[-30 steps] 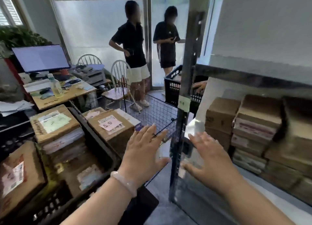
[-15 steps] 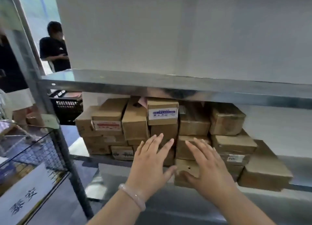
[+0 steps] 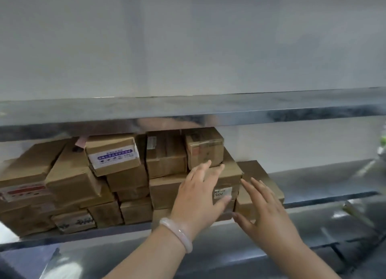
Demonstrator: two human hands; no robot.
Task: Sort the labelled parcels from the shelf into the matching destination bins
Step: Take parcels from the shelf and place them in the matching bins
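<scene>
Two bare hands reach into the stacked brown cardboard parcels [image 3: 117, 174] on the grey metal shelf [image 3: 323, 186].
Left hand [image 3: 200, 197] and right hand [image 3: 269, 214] hold nothing, fingers [image 3: 203, 170] straight and spread, bracketing the white-labelled brown parcel [image 3: 229, 178] at the stack's right end, likely to draw it out from under the smaller box [image 3: 205, 148] resting on it.
</scene>
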